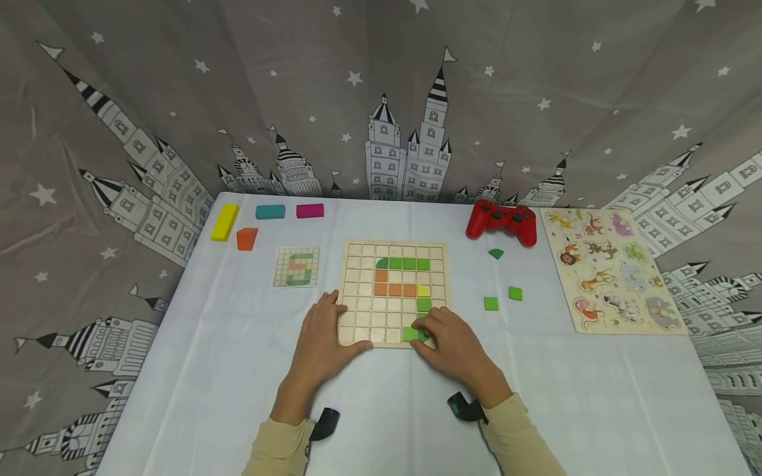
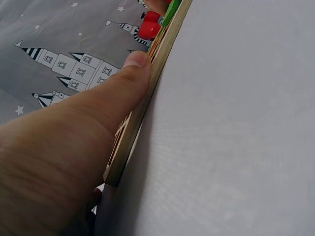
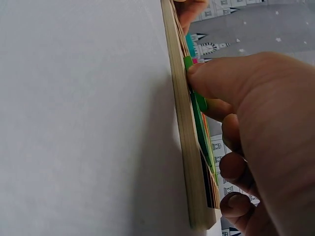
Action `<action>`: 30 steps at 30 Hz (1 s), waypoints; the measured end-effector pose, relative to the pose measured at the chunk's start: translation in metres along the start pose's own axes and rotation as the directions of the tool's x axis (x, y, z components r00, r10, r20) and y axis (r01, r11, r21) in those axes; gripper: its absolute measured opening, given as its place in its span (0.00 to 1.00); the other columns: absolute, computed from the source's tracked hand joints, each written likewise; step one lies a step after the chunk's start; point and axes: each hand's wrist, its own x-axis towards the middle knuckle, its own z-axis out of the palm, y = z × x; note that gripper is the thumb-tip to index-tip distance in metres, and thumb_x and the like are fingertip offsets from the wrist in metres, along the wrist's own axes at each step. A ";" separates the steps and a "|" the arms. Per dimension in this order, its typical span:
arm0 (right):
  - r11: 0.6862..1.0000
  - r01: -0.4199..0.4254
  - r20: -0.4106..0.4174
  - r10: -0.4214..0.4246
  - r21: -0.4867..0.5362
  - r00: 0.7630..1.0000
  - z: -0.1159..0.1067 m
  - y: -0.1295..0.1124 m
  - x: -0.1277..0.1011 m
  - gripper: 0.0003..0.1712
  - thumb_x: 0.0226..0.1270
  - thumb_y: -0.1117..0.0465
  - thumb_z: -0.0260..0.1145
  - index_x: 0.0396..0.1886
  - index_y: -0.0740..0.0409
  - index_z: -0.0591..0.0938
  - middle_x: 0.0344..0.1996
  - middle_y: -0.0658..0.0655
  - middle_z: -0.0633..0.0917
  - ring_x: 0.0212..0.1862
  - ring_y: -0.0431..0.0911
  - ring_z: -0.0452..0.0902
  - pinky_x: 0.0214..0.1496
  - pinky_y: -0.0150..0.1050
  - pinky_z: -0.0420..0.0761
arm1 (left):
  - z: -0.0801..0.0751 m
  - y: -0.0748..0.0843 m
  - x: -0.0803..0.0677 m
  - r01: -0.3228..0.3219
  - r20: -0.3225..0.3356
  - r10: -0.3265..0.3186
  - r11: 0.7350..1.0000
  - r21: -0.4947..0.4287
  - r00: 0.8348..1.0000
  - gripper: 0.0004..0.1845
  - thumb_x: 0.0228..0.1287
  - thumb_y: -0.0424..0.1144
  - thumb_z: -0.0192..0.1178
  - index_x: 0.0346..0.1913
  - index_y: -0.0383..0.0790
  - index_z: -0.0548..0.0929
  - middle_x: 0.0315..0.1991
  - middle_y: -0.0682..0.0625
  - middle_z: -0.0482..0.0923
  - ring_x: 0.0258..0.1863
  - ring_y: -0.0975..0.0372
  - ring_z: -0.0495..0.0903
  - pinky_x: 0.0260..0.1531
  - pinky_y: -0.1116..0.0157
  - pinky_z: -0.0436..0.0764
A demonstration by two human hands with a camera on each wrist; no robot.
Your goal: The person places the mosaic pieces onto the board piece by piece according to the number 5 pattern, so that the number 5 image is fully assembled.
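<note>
Sleeves of pale cloth are seen nearest, at six o'clock. Just beyond, the left hand [image 1: 324,344] is laid flat with fingers straight on the lower left corner of the wooden grid board [image 1: 357,317], its thumb pressed along the board's edge. The right hand [image 1: 452,340] is curled over the lower right corner, where a green tile [image 1: 409,334] is pinched by its fingertips (the tile sits in the bottom row). Two loose green squares [image 1: 491,303] lie at three o'clock. Farther off are a pattern card [image 1: 296,266] at ten o'clock, a red game controller [image 1: 501,221] and an animal puzzle [image 1: 613,271] at two o'clock.
</note>
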 end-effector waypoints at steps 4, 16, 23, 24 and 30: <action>1.000 -0.003 0.006 0.003 0.005 1.000 0.000 0.000 0.000 0.14 0.60 0.50 0.77 0.43 0.47 0.89 0.29 0.40 0.76 0.34 0.34 0.65 0.35 0.28 0.71 | 0.000 0.000 0.000 -0.002 -0.002 0.002 1.000 0.003 1.000 0.49 0.43 0.61 0.80 0.61 0.31 0.74 0.79 0.39 0.60 0.82 0.46 0.52 0.80 0.45 0.55; 1.000 -0.006 0.007 0.006 0.028 1.000 0.001 -0.002 -0.001 0.12 0.60 0.52 0.77 0.43 0.48 0.89 0.27 0.41 0.75 0.33 0.35 0.65 0.34 0.29 0.70 | -0.001 0.000 -0.001 -0.001 0.004 0.001 1.000 -0.012 1.000 0.49 0.44 0.61 0.80 0.62 0.31 0.74 0.79 0.39 0.60 0.82 0.46 0.52 0.80 0.45 0.54; 0.999 -0.029 0.021 0.029 0.040 0.999 0.001 -0.003 -0.001 0.14 0.60 0.50 0.77 0.44 0.48 0.90 0.27 0.40 0.75 0.33 0.35 0.65 0.34 0.29 0.69 | 0.001 -0.002 -0.001 -0.005 -0.003 0.005 1.000 -0.006 1.000 0.49 0.43 0.61 0.80 0.62 0.31 0.74 0.79 0.39 0.60 0.82 0.45 0.52 0.79 0.45 0.55; 0.999 -0.035 0.026 0.034 0.041 0.999 0.001 -0.003 -0.001 0.14 0.60 0.50 0.77 0.44 0.48 0.90 0.27 0.40 0.75 0.33 0.35 0.65 0.34 0.29 0.69 | 0.001 -0.002 -0.001 -0.005 -0.003 0.005 1.000 -0.007 1.000 0.49 0.43 0.61 0.80 0.62 0.31 0.74 0.79 0.39 0.60 0.82 0.46 0.52 0.79 0.45 0.55; 0.998 -0.051 0.030 0.050 0.041 0.998 0.001 -0.003 0.000 0.15 0.61 0.49 0.77 0.45 0.48 0.90 0.27 0.40 0.75 0.34 0.35 0.64 0.34 0.28 0.68 | -0.001 -0.001 0.000 -0.001 0.000 0.001 1.000 -0.010 1.000 0.48 0.44 0.61 0.80 0.61 0.32 0.74 0.79 0.40 0.60 0.82 0.46 0.52 0.80 0.46 0.54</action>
